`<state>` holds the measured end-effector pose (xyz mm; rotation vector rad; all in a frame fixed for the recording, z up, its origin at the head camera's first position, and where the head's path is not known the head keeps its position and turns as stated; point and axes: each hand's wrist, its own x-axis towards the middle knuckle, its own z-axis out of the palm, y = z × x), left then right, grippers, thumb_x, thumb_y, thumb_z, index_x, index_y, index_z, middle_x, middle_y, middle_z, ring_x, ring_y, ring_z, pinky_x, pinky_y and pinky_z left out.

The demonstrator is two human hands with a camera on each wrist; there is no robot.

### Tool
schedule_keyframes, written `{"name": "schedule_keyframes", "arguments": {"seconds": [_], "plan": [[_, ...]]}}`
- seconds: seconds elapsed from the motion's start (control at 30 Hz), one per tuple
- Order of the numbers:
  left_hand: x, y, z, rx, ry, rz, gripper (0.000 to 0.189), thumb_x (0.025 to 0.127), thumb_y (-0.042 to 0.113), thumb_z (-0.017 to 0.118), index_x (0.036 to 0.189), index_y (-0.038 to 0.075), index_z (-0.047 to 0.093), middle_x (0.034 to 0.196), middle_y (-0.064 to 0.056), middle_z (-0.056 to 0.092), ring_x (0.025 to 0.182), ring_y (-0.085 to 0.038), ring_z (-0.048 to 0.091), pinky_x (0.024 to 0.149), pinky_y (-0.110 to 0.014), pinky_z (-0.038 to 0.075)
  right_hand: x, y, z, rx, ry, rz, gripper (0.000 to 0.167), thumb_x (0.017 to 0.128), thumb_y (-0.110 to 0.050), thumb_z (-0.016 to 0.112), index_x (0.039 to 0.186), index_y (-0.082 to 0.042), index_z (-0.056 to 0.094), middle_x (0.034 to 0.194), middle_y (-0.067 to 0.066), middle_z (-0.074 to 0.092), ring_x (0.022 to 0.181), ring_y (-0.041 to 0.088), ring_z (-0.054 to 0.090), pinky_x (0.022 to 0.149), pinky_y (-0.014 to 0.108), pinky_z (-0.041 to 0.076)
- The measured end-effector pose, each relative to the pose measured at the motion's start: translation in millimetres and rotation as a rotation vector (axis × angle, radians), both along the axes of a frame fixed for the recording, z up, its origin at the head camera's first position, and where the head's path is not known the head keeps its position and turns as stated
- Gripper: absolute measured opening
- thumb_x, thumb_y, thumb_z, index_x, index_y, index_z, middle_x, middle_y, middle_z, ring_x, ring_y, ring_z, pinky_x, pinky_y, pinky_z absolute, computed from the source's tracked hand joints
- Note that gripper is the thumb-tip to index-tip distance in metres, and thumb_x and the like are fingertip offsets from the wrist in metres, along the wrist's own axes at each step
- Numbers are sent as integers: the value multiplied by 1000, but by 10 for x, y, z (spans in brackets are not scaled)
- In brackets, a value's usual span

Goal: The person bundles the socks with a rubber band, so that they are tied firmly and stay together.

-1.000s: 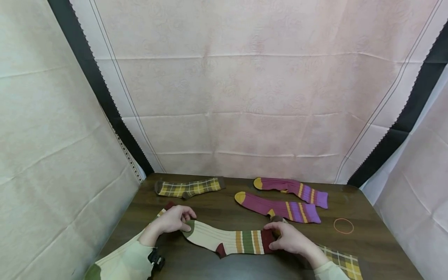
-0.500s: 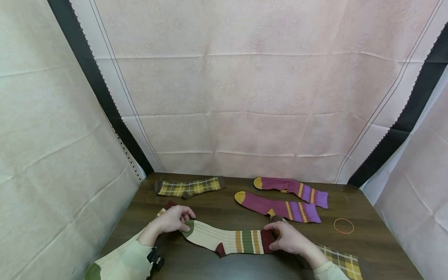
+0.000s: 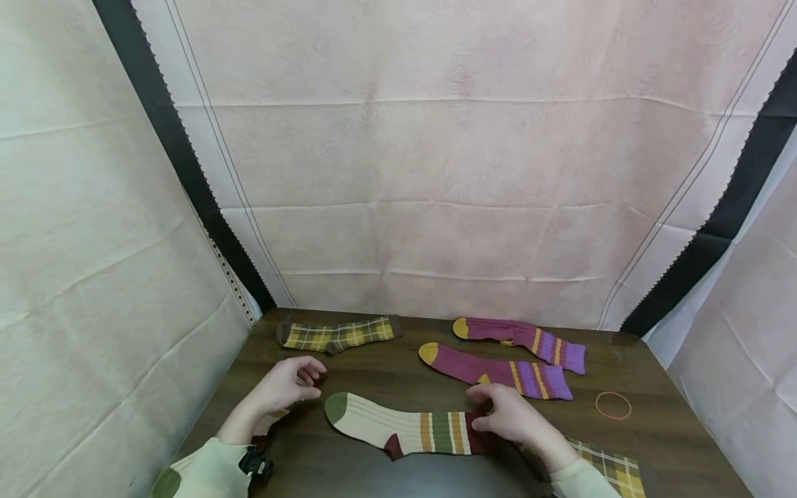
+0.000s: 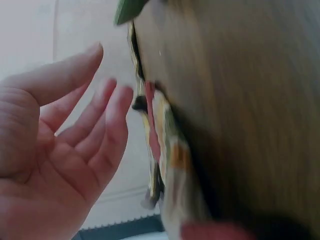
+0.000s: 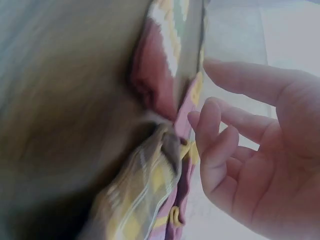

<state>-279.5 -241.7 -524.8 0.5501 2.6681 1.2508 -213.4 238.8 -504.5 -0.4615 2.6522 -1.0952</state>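
Left hand (image 3: 283,385) withdrawn from cream sock (image 3: 373,419), right hand (image 3: 507,416) near cuff (image 5: 152,65), both half-spread, empty

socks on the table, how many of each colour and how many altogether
Cream socks with green toes: 2 (one partly hidden)
Yellow plaid socks: 2 (one partly hidden)
Maroon and purple socks: 2
Total: 6
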Motion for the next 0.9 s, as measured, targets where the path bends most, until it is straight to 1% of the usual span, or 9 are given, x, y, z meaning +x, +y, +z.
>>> {"name": "schedule_keyframes", "arguments": {"seconds": [0.13, 0.2, 0.3, 0.4, 0.53, 0.63, 0.8, 0.9], "plan": [[1, -74, -25, -63, 51, 106, 40, 86, 2, 89, 123, 8, 73, 116, -9, 69, 106, -29, 65, 89, -46, 55, -37, -121, 26, -15, 15, 15, 50, 88, -9, 88, 134, -1, 70, 124, 13, 72, 115, 39, 65, 89, 56, 56], [-1, -88, -48, -102, 69, 122, 45, 84, 3, 90, 125, 7, 73, 118, -10, 69, 109, -31, 64, 92, -51, 54, -64, -187, 19, -20, 10, 28, 49, 89, -11, 88, 134, -2, 70, 125, 14, 72, 116, 39, 66, 90, 58, 56], [0, -87, -76, -150, 85, 123, 51, 80, 1, 91, 127, 5, 72, 122, -12, 69, 112, -34, 64, 97, -56, 52, -105, -289, -5, -28, 7, 51, 48, 90, -12, 87, 134, -2, 70, 125, 14, 72, 115, 39, 66, 90, 58, 57], [1, -78, -89, -167, 81, 120, 55, 78, -1, 91, 129, 3, 71, 123, -14, 69, 115, -37, 64, 98, -58, 51, -142, -391, -39, -46, 6, 77, 46, 91, -12, 85, 133, -2, 70, 125, 14, 72, 114, 38, 67, 89, 56, 57], [-11, -32, -82, -144, 67, 135, 58, 75, -4, 91, 129, 4, 71, 122, -13, 71, 116, -37, 64, 100, -58, 51, -191, -522, -77, -81, -6, 98, 42, 93, -12, 83, 132, -2, 70, 123, 13, 72, 113, 35, 67, 88, 53, 57], [-33, 18, -82, -114, 54, 131, 61, 74, -7, 90, 130, 5, 70, 122, -13, 71, 118, -36, 64, 100, -58, 51, -238, -624, -83, -94, -19, 98, 39, 95, -14, 82, 131, -3, 71, 119, 11, 73, 111, 33, 67, 86, 50, 57], [-67, 113, -90, -79, 19, 97, 66, 76, -14, 84, 136, 5, 67, 127, -12, 70, 122, -36, 63, 101, -57, 51, -338, -801, -84, -111, -52, 96, 35, 98, -17, 80, 130, -6, 72, 112, 5, 74, 107, 26, 67, 83, 46, 56], [-89, 169, -90, -78, 15, 65, 68, 76, -19, 79, 139, 5, 66, 129, -12, 69, 123, -36, 62, 97, -51, 52, -400, -909, -89, -128, -67, 93, 33, 99, -17, 78, 130, -6, 73, 108, 1, 73, 104, 23, 67, 83, 45, 56]]}}
